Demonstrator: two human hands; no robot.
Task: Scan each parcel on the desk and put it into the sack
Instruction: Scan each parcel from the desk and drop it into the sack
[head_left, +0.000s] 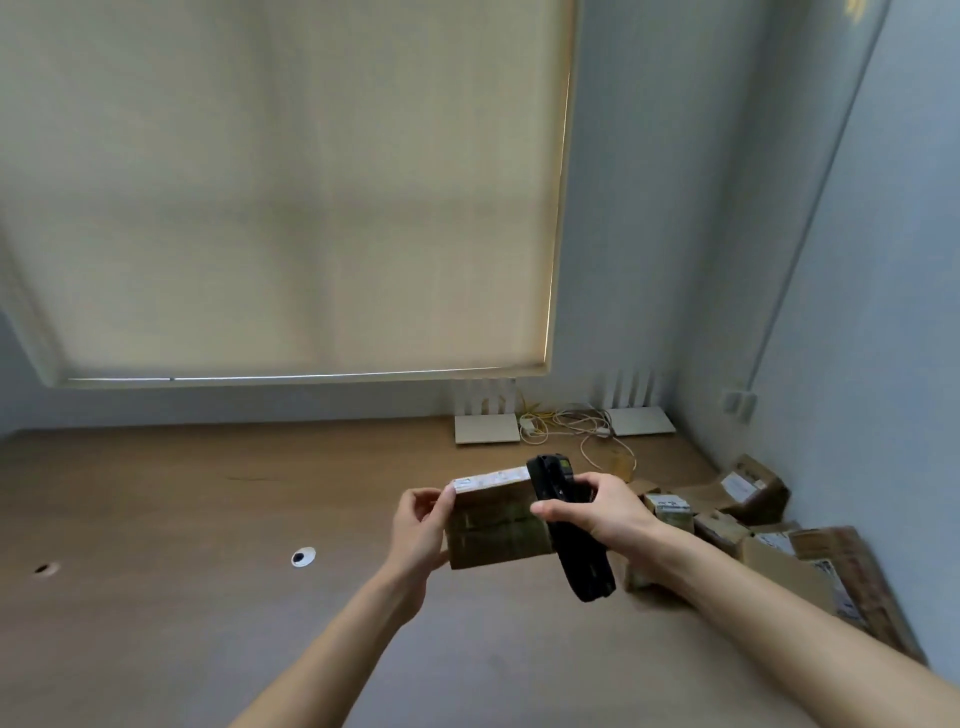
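My left hand (418, 525) grips the left side of a small brown cardboard parcel (493, 525) held above the wooden desk (208, 519). A white label runs along the parcel's top edge. My right hand (597, 506) holds a black handheld scanner (569, 530) against the parcel's right side, its head pointing up and away. Several more brown parcels (769, 545) with white labels lie piled along the desk's right edge by the wall. No sack is in view.
Two white routers (485, 428) (641, 420) with upright antennas and tangled cables (571, 423) sit at the back of the desk. Two cable holes (303, 557) (45, 569) are in the desktop on the left. A drawn window blind fills the wall behind.
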